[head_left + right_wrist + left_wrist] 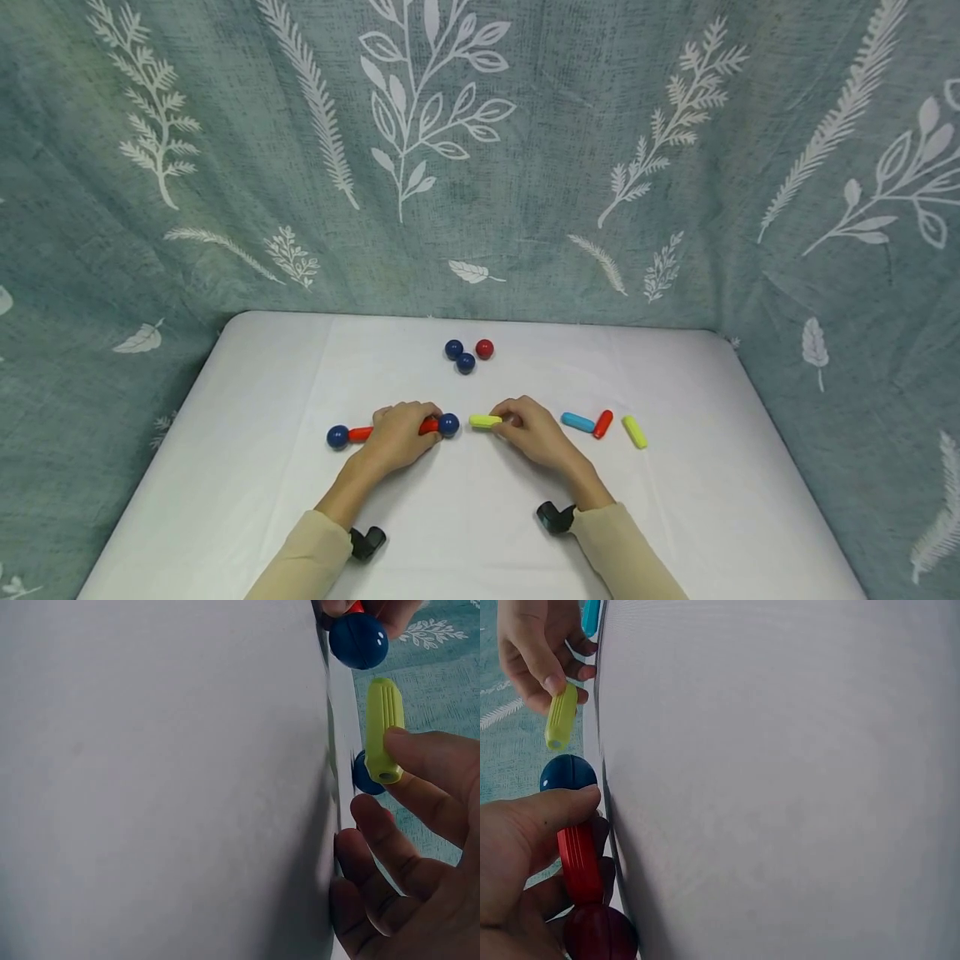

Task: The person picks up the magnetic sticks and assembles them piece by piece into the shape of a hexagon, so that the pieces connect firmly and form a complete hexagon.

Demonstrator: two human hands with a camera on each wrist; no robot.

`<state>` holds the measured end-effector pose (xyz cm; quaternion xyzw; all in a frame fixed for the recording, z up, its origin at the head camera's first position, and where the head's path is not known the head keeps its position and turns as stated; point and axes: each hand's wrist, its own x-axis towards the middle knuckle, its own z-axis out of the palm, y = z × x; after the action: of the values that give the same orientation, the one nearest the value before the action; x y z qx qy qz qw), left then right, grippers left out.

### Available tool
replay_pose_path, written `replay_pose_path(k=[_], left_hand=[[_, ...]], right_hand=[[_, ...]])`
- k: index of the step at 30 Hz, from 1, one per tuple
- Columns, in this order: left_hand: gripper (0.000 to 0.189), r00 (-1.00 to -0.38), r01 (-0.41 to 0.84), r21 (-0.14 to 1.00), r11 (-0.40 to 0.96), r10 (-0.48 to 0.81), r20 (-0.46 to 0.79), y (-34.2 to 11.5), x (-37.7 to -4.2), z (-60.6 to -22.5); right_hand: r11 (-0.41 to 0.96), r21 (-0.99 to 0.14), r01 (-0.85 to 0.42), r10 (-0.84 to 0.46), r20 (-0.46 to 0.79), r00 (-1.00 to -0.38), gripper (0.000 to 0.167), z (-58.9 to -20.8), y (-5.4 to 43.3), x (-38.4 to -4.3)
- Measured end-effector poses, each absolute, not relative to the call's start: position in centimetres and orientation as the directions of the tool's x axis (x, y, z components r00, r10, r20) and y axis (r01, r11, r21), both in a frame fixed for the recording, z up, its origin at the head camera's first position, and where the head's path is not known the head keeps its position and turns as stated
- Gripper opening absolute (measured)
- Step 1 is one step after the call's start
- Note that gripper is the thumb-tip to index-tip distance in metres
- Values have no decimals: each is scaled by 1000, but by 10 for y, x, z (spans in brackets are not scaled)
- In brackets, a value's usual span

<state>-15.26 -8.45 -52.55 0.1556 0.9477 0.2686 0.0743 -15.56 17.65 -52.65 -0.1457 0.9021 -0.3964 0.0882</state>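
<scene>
My left hand (pixel 402 435) grips a chain of rods and balls. Its near part shows a blue ball (pixel 568 773), a red ribbed rod (pixel 580 862) and a dark red ball (pixel 600 933); another red rod (pixel 361 434) and blue ball (pixel 338 437) stick out on the left. The middle of the chain is hidden by the hand in the head view. Between thumb and forefinger, my right hand (pixel 532 431) pinches a yellow-green rod (pixel 384 712). That rod points at the chain's right-end ball (pixel 448 425), with a small gap between them.
Farther back on the white table (pixel 262 375) sit several loose balls, blue (pixel 453 349) and red (pixel 484 349). Right of my right hand lie a light blue rod (pixel 577 422), a red one (pixel 603 424) and a second yellow-green one (pixel 634 432). A patterned curtain (pixel 540 250) hangs behind.
</scene>
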Motion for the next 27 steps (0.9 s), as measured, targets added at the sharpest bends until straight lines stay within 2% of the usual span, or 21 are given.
replay_pose_path(k=[13,27], left_hand=[[31,-939,261,521,813,340,-60,-84,-154,-525],[31,-939,262,524,810,338,-53,-83,-153,-526]], right_hand=[[681,-690,-246,-378,-43,-925,17,-526,167,-162],[674,-688,-270,-394,-25,-919,16,-529,161,-163]])
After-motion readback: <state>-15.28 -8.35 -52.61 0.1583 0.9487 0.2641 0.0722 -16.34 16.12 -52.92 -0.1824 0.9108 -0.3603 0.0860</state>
